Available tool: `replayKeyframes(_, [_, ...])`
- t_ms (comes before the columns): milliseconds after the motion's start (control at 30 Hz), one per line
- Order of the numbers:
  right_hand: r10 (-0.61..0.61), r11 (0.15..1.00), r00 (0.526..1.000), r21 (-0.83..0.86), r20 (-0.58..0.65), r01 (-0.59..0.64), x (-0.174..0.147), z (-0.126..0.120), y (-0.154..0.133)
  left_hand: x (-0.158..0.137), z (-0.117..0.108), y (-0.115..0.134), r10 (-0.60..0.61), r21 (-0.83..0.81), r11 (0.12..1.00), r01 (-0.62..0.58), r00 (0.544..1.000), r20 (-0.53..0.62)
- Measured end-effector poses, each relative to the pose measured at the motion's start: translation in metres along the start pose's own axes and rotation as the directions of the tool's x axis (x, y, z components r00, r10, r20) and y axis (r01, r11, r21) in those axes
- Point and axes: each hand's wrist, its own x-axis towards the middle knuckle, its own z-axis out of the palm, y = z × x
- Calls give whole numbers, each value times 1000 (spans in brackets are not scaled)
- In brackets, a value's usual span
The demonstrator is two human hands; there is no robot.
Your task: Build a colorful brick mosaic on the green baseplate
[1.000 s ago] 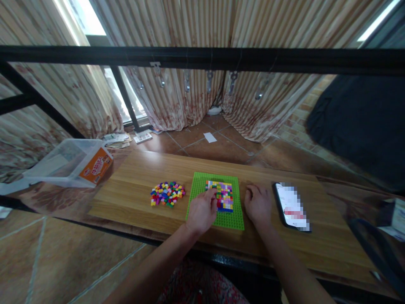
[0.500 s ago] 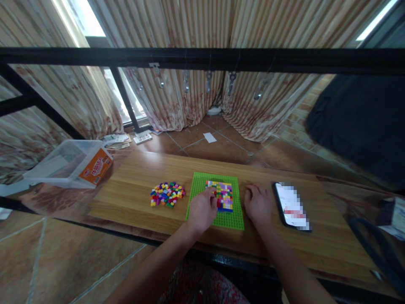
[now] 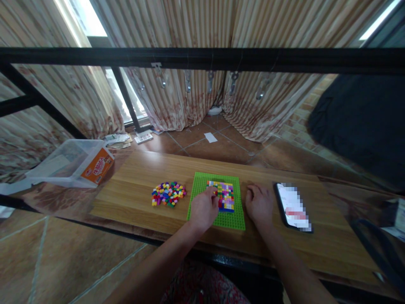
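Observation:
A green studded baseplate (image 3: 232, 219) lies on the wooden table, bearing a block of small multicoloured toy bricks (image 3: 226, 196). My left hand (image 3: 205, 209) is over the plate's left half, thumb and fingers pinched at the left edge of the brick block. Whatever is between those fingertips is hidden. Just right of the plate, my right hand (image 3: 259, 204) rests palm down on the table, fingers loosely bent and slightly apart, holding nothing. A pile of loose toy bricks (image 3: 169, 194) in many colours lies left of the plate.
Right of my right hand lies a phone (image 3: 294, 207) with a lit, blurred screen. A clear plastic bin (image 3: 72, 162) with an orange label stands beyond the table's left end. The wooden table (image 3: 126, 198) has a dark metal bar (image 3: 202, 59) above its far side, before curtains.
The whole view has shifted very slightly. My left hand stays pinched at the brick block, and my right hand keeps its place beside the plate.

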Motion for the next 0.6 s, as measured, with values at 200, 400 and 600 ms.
replayKeyframes(200, [1,1000,1000,-12,7,-1,0,-1,-1,0,-1,2,-13,12,1000,13,1000,0])
replayKeyframes(400, [2,1000,1000,-23,17,-2,0,0,0,-1,-2,4,-33,17,999,32,999,7])
replayKeyframes(600, [-8,1000,1000,-18,-8,8,0,1,1,-2,-2,6,-47,25,999,47,999,12])
